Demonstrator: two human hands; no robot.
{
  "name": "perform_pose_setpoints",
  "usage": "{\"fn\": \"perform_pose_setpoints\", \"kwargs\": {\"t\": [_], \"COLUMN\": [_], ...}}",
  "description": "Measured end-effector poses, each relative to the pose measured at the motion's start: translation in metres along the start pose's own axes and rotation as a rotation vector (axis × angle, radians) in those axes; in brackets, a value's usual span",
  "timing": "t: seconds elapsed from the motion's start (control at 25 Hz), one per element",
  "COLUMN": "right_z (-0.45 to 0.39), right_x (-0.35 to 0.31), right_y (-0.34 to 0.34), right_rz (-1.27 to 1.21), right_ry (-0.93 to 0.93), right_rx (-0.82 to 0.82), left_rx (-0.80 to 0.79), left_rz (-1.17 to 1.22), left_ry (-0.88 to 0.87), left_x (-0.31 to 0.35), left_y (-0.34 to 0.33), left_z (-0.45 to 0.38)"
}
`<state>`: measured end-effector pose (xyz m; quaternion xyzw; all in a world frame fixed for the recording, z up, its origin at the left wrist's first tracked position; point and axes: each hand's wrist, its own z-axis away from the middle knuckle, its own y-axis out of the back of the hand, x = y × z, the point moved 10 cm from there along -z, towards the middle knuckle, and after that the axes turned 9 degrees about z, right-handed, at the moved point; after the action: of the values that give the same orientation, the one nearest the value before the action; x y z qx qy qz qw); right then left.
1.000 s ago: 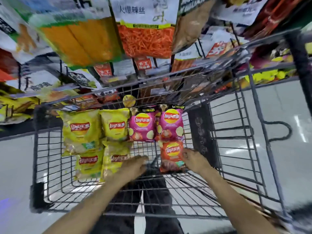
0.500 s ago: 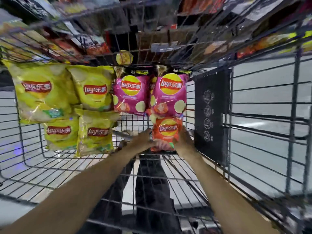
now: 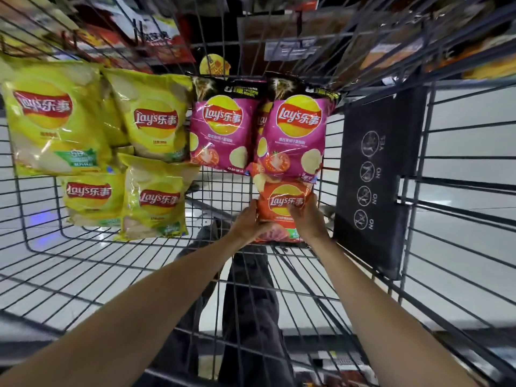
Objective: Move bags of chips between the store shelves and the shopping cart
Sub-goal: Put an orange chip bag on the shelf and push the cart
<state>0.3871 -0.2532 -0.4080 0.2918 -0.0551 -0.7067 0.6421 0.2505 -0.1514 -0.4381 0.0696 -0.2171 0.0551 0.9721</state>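
Note:
An orange Lay's chip bag (image 3: 284,201) lies on the wire floor of the shopping cart (image 3: 83,263), below two pink Lay's bags (image 3: 300,135). My left hand (image 3: 247,223) grips the orange bag's left edge and my right hand (image 3: 308,219) grips its right edge. Several yellow Lay's bags (image 3: 152,118) lie in the cart's left half. The orange bag's lower part is hidden by my hands.
A black child-seat flap with warning icons (image 3: 374,174) stands against the cart's right wall. Store shelves with snack packs (image 3: 156,40) show beyond the cart's far wall. My dark trouser legs (image 3: 251,289) show through the wire floor. Grey shop floor surrounds the cart.
My view has dropped closer into the cart. My left hand moved from the cart floor onto the orange bag, so both hands now hold it.

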Motion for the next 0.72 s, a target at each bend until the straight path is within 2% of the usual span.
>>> {"fn": "perform_pose_setpoints", "kwargs": {"t": [0.2, 0.4, 0.52, 0.72], "right_z": [0.025, 0.052, 0.075, 0.125], "right_x": [-0.009, -0.022, -0.039, -0.088], "right_y": [-0.008, -0.013, -0.007, 0.008], "right_rz": [0.000, 0.066, 0.120, -0.042], "right_ry": [-0.025, -0.091, -0.116, 0.006], "right_rx": [-0.047, -0.103, -0.047, 0.057], "left_rx": [-0.146, -0.140, -0.115, -0.080], "left_rz": [-0.022, -0.118, -0.194, -0.308], "left_ry": [-0.024, -0.018, -0.042, -0.214], "left_x": [0.006, 0.010, 0.023, 0.052], "left_y": [0.015, 0.051, 0.076, 0.112], "left_z": [0.032, 0.069, 0.098, 0.150]}}
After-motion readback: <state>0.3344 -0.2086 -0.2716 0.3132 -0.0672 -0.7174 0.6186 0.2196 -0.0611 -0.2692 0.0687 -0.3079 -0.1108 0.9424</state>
